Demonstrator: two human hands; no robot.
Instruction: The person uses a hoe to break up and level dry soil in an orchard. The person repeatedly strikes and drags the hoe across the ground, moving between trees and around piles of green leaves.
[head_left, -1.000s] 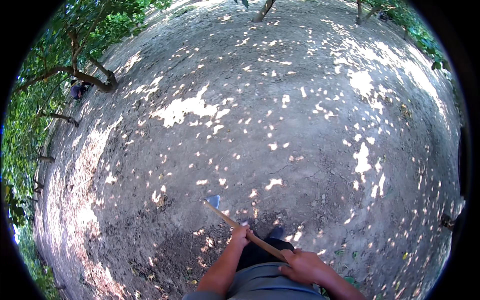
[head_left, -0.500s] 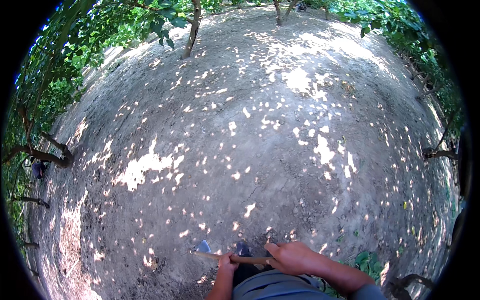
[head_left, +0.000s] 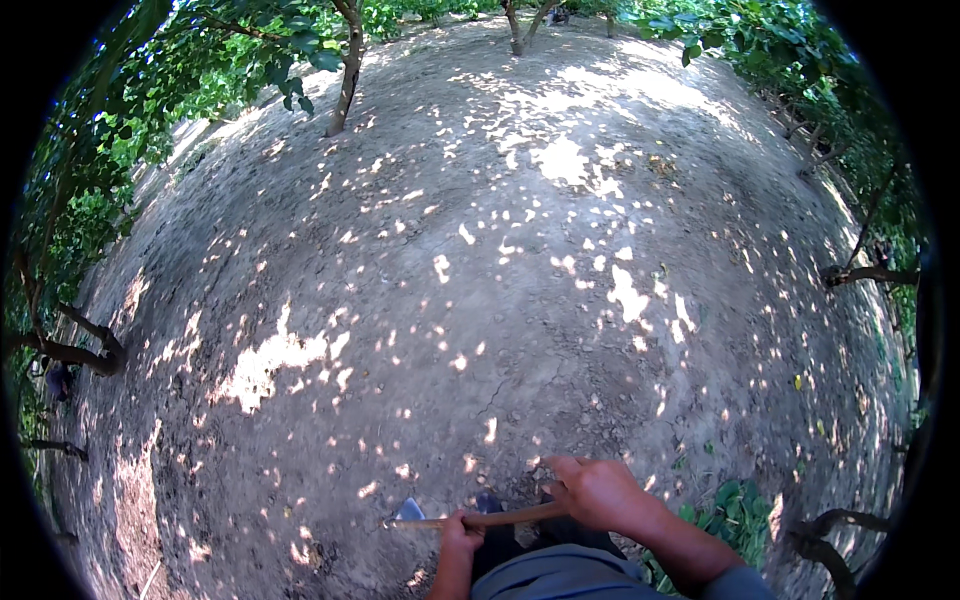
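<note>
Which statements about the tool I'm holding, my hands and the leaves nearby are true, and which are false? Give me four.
1. Your left hand grips a light-brown wooden handle with a flat grey metal blade. True.
2. A low clump of broad green leaves lies to the right of your right hand. True.
3. The blade is nearer your right hand. False: it is nearer your left.
4. The leaves lie left of the blade. False: they lie right of it.

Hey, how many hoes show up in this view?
1: the hoe is near the bottom centre, its blade left of the left hand, its handle running to the right hand. Others may be hidden by foliage.
</note>
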